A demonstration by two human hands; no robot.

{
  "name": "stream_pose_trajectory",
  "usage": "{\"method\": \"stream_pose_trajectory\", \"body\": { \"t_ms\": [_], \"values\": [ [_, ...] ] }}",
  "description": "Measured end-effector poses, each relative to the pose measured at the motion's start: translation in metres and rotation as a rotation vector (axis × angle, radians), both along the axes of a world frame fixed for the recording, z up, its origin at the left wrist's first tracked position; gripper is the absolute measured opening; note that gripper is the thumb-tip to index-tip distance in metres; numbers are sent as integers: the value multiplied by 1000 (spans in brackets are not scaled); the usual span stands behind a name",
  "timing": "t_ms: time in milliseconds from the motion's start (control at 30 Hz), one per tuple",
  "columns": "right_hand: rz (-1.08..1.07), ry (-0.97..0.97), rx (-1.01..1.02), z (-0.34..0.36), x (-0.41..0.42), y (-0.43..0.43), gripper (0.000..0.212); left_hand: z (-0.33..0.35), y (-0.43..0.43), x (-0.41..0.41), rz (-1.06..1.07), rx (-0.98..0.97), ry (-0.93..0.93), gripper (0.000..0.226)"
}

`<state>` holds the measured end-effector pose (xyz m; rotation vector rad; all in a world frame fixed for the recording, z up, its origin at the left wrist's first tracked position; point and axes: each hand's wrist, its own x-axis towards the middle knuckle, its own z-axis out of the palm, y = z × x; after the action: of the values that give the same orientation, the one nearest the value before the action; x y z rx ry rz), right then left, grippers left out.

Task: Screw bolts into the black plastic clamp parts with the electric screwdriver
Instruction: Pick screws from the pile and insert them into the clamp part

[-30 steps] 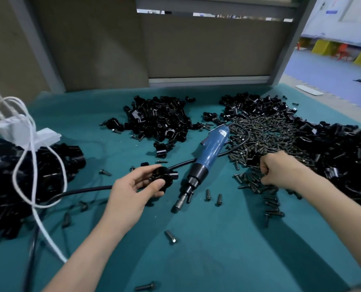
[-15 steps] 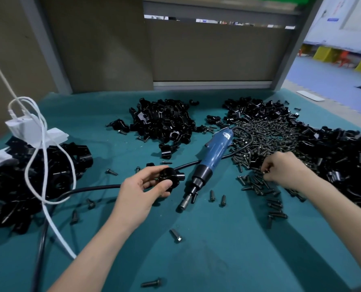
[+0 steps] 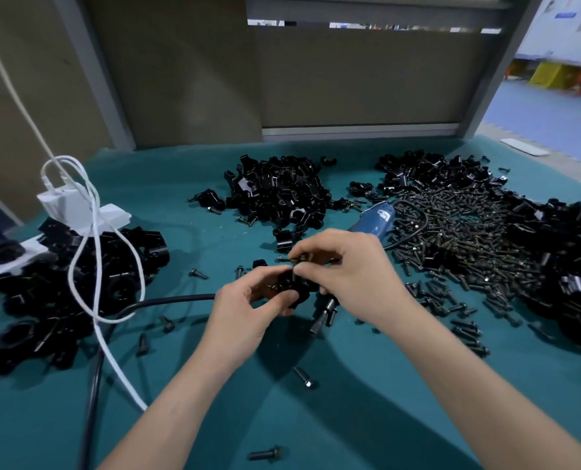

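Between the two hands, just above the desk [image 3: 350, 418], sits a black clamp part [image 3: 290, 288], gripped by the left hand [image 3: 245, 320] with thumb and fingers curled round it. The right hand [image 3: 353, 283] pinches a bolt [image 3: 298, 261] between thumb and forefinger at the top of that part; whether it is seated cannot be told. Under and beyond the right hand lies the electric screwdriver [image 3: 375, 222], its tip poking out near the wrist. Right of that hand spreads a heap of bolts [image 3: 468, 239]; beyond both hands is a pile of clamp parts [image 3: 278, 195]. Left of the left hand a white cable [image 3: 92, 232] loops over another black pile.
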<state>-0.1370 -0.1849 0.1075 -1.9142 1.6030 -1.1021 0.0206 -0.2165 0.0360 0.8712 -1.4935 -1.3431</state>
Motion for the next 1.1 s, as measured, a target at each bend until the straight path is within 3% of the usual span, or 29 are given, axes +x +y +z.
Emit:
{"method": "stream_pose_trajectory", "body": {
  "t_ms": [767, 1100],
  "values": [
    [-66, 182, -163, -7, 16, -3, 12, -1, -1, 1, 15, -2, -8, 31],
    [-62, 117, -130, -10, 11, -4, 9, 0, 1, 1, 0, 16, 12, 26]
  ]
}}
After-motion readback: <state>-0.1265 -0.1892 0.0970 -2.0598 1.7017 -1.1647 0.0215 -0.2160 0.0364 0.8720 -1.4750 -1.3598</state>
